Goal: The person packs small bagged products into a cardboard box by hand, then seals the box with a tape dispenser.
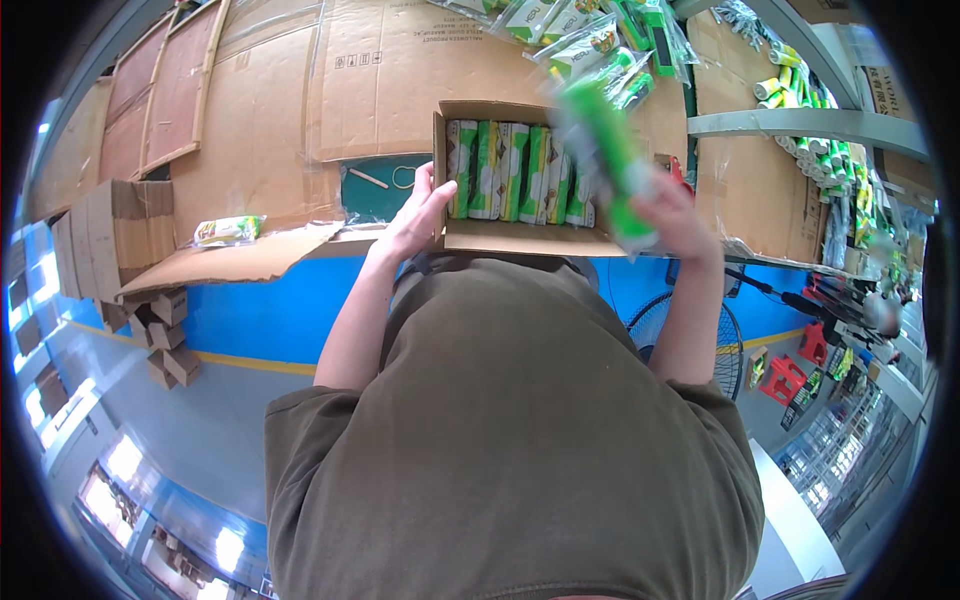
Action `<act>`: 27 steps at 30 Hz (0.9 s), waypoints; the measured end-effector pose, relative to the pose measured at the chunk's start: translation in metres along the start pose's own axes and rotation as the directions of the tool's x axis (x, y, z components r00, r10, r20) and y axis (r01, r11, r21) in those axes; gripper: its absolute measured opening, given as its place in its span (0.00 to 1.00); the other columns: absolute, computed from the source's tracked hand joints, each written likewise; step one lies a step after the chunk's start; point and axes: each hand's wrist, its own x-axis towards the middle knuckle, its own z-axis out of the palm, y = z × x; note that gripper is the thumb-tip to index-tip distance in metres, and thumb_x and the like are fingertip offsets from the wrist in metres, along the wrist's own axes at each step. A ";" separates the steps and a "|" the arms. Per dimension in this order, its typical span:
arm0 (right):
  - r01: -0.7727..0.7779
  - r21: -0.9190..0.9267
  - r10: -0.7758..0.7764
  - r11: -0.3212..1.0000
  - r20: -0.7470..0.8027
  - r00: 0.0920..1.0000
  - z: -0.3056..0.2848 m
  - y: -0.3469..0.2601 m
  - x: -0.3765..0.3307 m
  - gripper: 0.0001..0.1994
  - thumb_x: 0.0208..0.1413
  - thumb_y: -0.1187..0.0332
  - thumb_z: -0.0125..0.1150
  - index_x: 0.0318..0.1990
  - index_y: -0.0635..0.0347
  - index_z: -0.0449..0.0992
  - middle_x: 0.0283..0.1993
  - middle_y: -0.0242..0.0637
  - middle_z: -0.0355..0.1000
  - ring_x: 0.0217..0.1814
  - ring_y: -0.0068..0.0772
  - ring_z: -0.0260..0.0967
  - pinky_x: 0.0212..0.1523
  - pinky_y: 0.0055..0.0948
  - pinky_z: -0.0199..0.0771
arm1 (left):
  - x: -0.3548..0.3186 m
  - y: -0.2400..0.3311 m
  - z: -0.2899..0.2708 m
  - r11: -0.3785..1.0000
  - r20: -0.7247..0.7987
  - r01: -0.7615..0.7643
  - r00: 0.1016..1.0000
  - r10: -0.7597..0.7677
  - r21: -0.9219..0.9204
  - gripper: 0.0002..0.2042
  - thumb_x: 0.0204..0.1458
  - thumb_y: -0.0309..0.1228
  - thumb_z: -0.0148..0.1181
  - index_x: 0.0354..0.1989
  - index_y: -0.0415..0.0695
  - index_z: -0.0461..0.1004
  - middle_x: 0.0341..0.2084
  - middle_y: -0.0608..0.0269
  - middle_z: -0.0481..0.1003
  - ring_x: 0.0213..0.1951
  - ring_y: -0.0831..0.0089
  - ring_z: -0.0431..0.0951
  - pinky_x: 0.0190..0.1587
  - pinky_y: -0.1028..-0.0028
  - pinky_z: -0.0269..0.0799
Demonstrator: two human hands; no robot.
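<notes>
An open cardboard box [530, 239] sits at the table's near edge, in front of my body. Inside it stands a row of several green, white and yellow plastic-wrapped packets [512, 172]. My left hand [420, 217] grips the box's left wall, its thumb lying over the rim. Over the box's right end, my right hand [682, 214] holds a long green packet [602, 125] tilted up and away from me. Motion smears that packet, so its details do not show.
More wrapped packets [590, 45] are piled beyond the box. A single packet [228, 230] lies on cardboard at the left. Many green-and-white rolls [820, 150] are heaped far right, behind a grey metal bar [780, 122]. A fan [730, 340] stands below the table's right side.
</notes>
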 end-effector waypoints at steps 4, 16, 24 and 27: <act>-0.297 -0.421 0.378 0.857 0.120 0.918 0.082 -0.012 0.047 0.26 0.64 0.49 0.52 0.55 0.65 0.68 0.50 0.43 0.71 0.51 0.34 0.68 0.52 0.36 0.68 | 0.011 -0.009 -0.005 0.996 0.024 -0.049 0.999 0.047 0.081 0.34 0.62 0.48 0.45 0.69 0.38 0.44 0.64 0.39 0.59 0.66 0.55 0.60 0.67 0.63 0.53; -0.361 -0.089 0.341 0.928 -0.184 0.922 0.158 0.099 0.154 0.28 0.58 0.58 0.63 0.59 0.68 0.65 0.52 0.50 0.73 0.54 0.44 0.72 0.53 0.38 0.72 | 0.020 -0.037 -0.004 0.997 0.069 -0.078 0.994 0.080 -0.024 0.39 0.60 0.53 0.48 0.70 0.39 0.43 0.67 0.37 0.53 0.68 0.51 0.56 0.67 0.62 0.54; -0.282 -0.436 0.148 0.855 -0.316 0.937 0.134 0.061 0.179 0.29 0.57 0.56 0.61 0.59 0.65 0.61 0.45 0.60 0.75 0.43 0.53 0.77 0.44 0.44 0.77 | 0.022 0.003 -0.016 0.985 -0.007 0.015 1.000 -0.017 -0.172 0.46 0.55 0.54 0.56 0.74 0.45 0.38 0.72 0.45 0.43 0.72 0.52 0.48 0.71 0.62 0.45; -0.342 -0.287 0.296 0.895 -0.194 0.935 0.144 0.040 0.185 0.27 0.57 0.60 0.61 0.58 0.65 0.60 0.42 0.57 0.75 0.32 0.47 0.78 0.31 0.41 0.78 | 0.030 0.005 -0.016 0.986 0.083 -0.024 0.996 0.038 -0.167 0.47 0.55 0.56 0.56 0.74 0.46 0.37 0.72 0.45 0.44 0.73 0.56 0.47 0.71 0.64 0.44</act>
